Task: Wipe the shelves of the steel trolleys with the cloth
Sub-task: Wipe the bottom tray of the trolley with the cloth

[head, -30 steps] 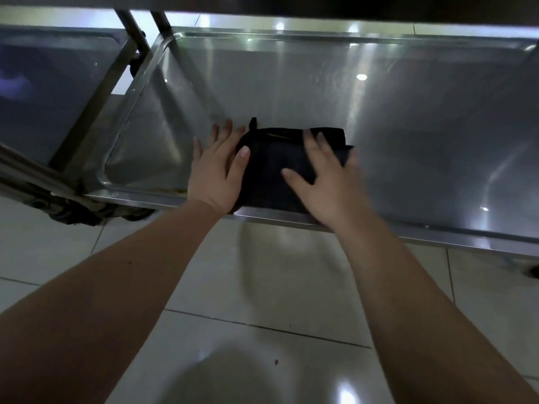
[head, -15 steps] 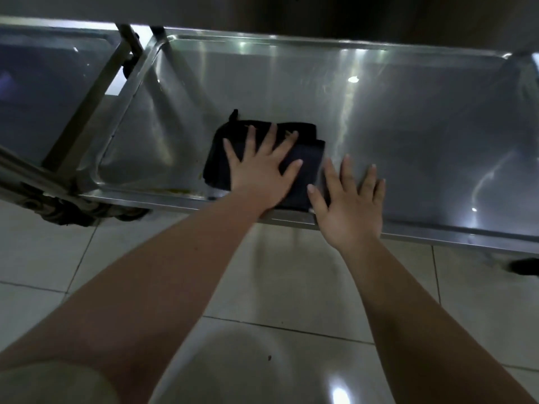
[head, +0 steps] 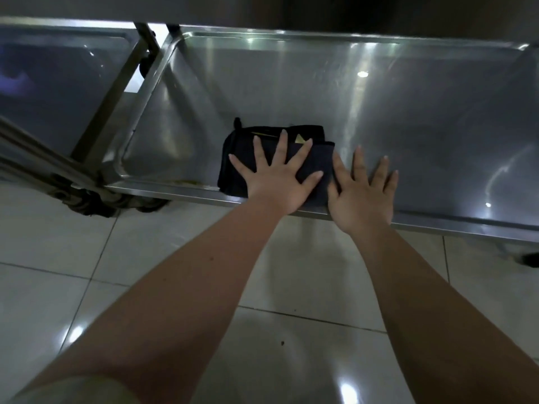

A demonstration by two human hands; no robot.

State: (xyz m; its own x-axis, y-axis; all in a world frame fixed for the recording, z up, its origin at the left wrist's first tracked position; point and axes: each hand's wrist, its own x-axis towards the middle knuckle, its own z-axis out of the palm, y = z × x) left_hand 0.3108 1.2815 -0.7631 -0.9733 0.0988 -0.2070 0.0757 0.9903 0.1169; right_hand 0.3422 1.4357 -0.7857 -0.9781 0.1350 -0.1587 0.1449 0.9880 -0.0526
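A folded dark cloth [head: 237,158] lies on the bottom steel shelf [head: 408,126] of the trolley in front of me, close to the shelf's near rim. My left hand [head: 278,179] presses flat on the cloth with its fingers spread. My right hand [head: 363,189] rests flat on the bare steel just to the right of the cloth, fingers straight, its thumb at the cloth's right edge.
A second steel trolley shelf [head: 58,83] stands to the left, separated by upright steel legs [head: 116,91]. Dark caster wheels [head: 96,202] sit under the near left corner. Glossy white floor tiles [head: 291,272] lie below my arms. A higher shelf's edge runs along the top.
My left hand moved from the cloth's left edge onto its middle and pressed it flat. My right hand slid off the cloth onto the steel to its right.
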